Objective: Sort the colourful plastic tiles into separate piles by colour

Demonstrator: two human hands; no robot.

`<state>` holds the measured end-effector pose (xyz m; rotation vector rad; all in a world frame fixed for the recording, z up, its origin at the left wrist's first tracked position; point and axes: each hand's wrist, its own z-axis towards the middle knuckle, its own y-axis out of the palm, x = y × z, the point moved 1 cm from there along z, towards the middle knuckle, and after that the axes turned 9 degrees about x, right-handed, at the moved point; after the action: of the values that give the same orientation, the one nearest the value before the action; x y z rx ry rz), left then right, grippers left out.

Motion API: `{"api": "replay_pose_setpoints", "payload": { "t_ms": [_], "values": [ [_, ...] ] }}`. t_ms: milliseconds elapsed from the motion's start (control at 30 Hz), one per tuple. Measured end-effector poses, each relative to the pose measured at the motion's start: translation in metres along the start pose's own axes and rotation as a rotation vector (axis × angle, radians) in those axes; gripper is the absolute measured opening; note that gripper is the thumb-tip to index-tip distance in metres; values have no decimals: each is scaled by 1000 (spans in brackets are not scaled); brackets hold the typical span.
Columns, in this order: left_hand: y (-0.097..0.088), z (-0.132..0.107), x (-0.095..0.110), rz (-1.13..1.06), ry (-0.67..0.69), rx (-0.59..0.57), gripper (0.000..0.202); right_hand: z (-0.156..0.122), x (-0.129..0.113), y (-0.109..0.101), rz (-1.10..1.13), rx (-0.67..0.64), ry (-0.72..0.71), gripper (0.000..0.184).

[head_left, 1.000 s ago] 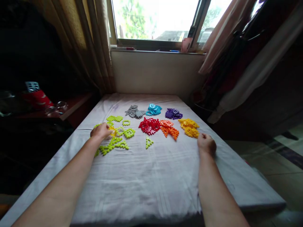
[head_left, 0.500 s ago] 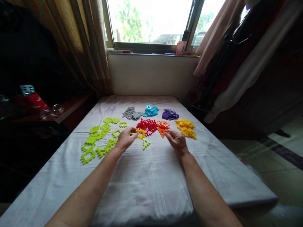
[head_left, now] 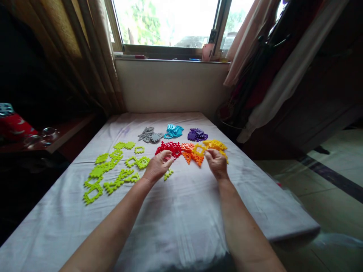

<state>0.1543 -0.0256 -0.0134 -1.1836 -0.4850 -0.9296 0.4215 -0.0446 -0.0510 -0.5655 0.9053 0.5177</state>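
Note:
My right hand [head_left: 217,163] pinches a yellow square frame piece [head_left: 199,150] with toothed edges, held above the orange pieces [head_left: 187,151]. Just right of it lies a heap of yellow pieces [head_left: 215,144], partly hidden by that hand. My left hand [head_left: 159,165] is in front of the red heap [head_left: 175,148], thumb and fingers apart with nothing between them. A lime-green triangle piece [head_left: 168,174] lies beside the left hand, partly covered by it. Many lime-green interlocking pieces [head_left: 98,170] are spread over the left of the cloth.
Grey [head_left: 149,135], light blue [head_left: 174,131] and purple heaps [head_left: 197,134] lie farther back on the cloth-covered table [head_left: 181,211]. A wall and window sill [head_left: 170,60] stand behind it. At left is a dark side table [head_left: 68,136] with glasses; clothes hang at right.
The yellow frame piece has passed from my left hand to my right, moving rightward toward the yellow heap. My left hand has let go. The camera view has shifted right.

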Motion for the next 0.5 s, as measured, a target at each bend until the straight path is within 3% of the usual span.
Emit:
{"api": "replay_pose_setpoints", "payload": {
  "t_ms": [100, 200, 367, 500],
  "values": [
    [-32, -4, -29, 293, 128, 87, 28, 25, 30, -33, -331, 416, 116, 35],
    [-59, -12, -59, 540, 173, 37, 36, 35, 55, -52, -505, 558, 255, 31],
    [-74, -32, -84, 801, 127, -152, 55, 31, 66, -49, -614, 502, 231, 29],
    [-78, -41, -88, 859, 101, -164, 59, 30, 68, -43, -649, 379, 107, 30]
  ]
}}
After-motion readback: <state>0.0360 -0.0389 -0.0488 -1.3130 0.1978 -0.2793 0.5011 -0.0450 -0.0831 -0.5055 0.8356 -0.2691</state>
